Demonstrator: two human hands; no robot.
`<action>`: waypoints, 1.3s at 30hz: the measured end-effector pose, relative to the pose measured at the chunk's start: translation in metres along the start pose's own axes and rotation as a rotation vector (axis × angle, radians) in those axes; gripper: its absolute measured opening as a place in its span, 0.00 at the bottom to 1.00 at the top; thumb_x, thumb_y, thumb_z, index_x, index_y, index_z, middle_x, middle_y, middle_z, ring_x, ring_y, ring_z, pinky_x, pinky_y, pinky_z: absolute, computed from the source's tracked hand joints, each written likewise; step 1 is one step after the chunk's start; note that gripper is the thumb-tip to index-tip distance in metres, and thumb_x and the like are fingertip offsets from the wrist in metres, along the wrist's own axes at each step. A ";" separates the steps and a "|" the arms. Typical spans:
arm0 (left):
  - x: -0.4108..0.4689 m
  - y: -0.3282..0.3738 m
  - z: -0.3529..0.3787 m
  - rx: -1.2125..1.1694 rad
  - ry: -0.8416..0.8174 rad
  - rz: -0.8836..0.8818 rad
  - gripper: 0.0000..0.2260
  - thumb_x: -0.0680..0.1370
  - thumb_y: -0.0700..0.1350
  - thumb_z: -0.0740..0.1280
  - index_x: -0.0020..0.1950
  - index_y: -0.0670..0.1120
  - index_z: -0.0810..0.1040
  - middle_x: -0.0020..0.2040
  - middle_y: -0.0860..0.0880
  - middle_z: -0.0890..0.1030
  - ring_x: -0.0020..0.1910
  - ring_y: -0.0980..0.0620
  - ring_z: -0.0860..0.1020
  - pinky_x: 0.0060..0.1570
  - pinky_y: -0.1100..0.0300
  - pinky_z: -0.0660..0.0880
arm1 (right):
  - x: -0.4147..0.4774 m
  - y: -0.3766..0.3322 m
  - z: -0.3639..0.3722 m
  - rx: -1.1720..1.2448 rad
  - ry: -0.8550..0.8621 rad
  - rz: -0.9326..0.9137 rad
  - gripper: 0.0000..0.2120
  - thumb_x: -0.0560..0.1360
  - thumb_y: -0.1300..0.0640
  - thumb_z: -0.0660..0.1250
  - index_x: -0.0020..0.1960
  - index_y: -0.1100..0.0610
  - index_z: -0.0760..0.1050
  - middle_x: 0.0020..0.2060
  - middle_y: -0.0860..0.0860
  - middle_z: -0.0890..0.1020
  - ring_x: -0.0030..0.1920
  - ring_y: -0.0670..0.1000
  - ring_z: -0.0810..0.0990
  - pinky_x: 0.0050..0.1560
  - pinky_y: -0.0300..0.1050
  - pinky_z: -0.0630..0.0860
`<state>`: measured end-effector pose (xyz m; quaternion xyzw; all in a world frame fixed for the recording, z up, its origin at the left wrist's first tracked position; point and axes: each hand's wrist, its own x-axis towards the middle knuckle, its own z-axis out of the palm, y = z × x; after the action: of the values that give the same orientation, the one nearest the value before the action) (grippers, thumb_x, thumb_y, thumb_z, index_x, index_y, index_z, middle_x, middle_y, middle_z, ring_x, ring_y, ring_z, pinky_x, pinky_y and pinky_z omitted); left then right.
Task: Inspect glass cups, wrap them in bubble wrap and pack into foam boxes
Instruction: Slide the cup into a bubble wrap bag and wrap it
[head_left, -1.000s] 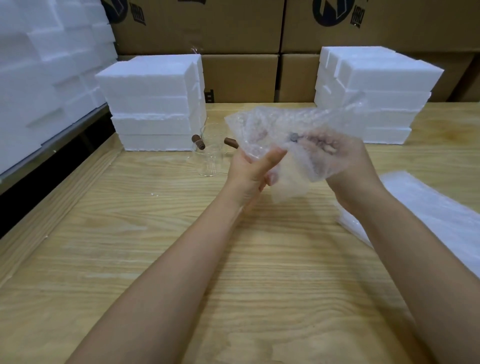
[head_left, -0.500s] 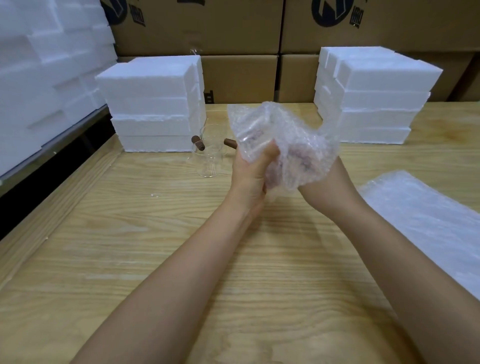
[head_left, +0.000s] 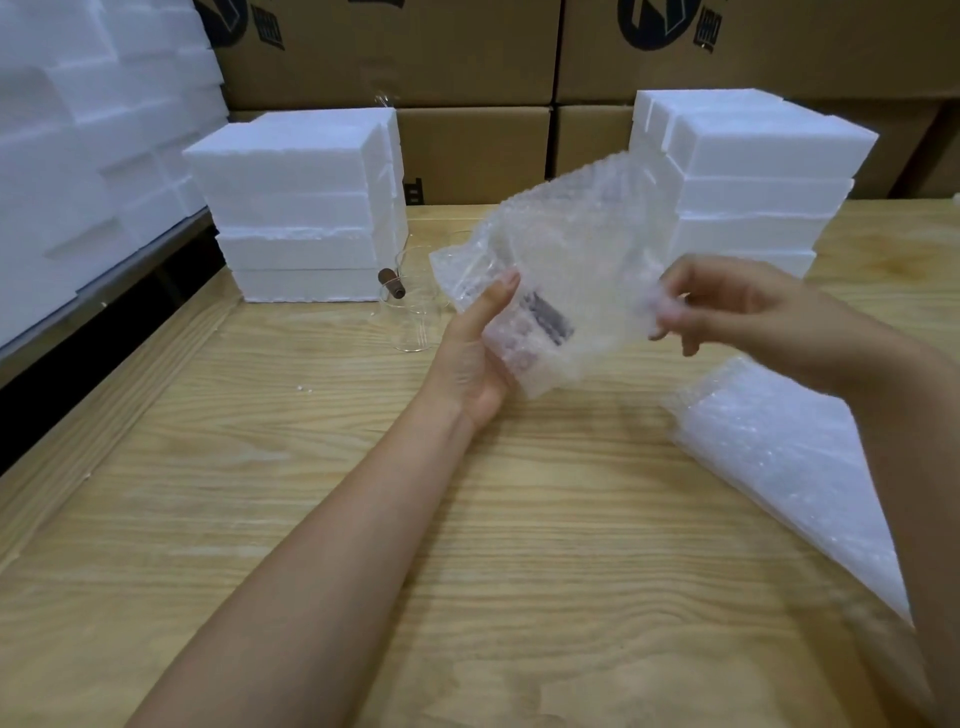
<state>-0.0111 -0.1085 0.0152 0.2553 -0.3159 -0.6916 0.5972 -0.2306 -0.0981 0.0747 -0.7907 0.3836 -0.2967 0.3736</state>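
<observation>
Cardboard boxes (head_left: 467, 57) are being shown stacked behind the table (head_left: 467, 545), and dark printed logos (head_left: 660, 23) are being cut off by the upper edge of the view; the characters beside them cannot be read. No other writing is being displayed. A sheet of bubble wrap (head_left: 576, 244) is being held above the table's middle, between both hands. The left hand (head_left: 475, 358) is being held palm up, thumb laid along the sheet's near face and fingers hidden behind it, so that the lower left part of the sheet is being gripped. A glass cup (head_left: 545, 325) is being enclosed there; only its dark handle is being seen through the plastic. The right hand (head_left: 743, 312) is being held level with the left, knuckles up, and the sheet's right edge is being pinched between thumb and curled fingertips, which are blurred. A second glass cup (head_left: 410, 317) with a brown handle is being kept upright on the table, just in front of the left stack of foam boxes (head_left: 296, 208). A right stack of foam boxes (head_left: 753, 171) is being kept behind the held sheet. A pile of bubble wrap sheets (head_left: 779, 457) is being kept flat at the table's right, below the right forearm. More foam blocks (head_left: 78, 130) are being stored along the left edge.
</observation>
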 end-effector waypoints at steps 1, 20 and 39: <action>0.001 -0.001 -0.001 0.000 -0.009 0.000 0.44 0.50 0.50 0.84 0.64 0.42 0.75 0.56 0.40 0.79 0.57 0.41 0.77 0.64 0.44 0.71 | -0.001 0.002 -0.004 0.146 0.057 -0.045 0.07 0.71 0.51 0.65 0.44 0.54 0.73 0.40 0.46 0.80 0.43 0.46 0.80 0.42 0.39 0.76; -0.007 -0.014 0.010 0.184 -0.062 0.079 0.52 0.54 0.52 0.83 0.72 0.36 0.67 0.67 0.33 0.73 0.65 0.35 0.73 0.65 0.41 0.71 | 0.033 0.021 0.080 0.412 0.672 0.019 0.05 0.67 0.58 0.77 0.39 0.50 0.83 0.38 0.52 0.86 0.43 0.53 0.85 0.47 0.54 0.81; -0.002 0.011 -0.023 0.465 -0.211 -0.180 0.25 0.71 0.44 0.68 0.68 0.48 0.71 0.60 0.44 0.80 0.55 0.40 0.81 0.44 0.52 0.82 | 0.025 0.017 0.040 0.436 0.522 0.015 0.06 0.72 0.56 0.69 0.42 0.58 0.80 0.37 0.50 0.86 0.39 0.51 0.84 0.40 0.42 0.80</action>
<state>0.0134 -0.1101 0.0079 0.3393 -0.5025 -0.6737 0.4224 -0.1938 -0.1115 0.0439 -0.5868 0.3994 -0.5614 0.4253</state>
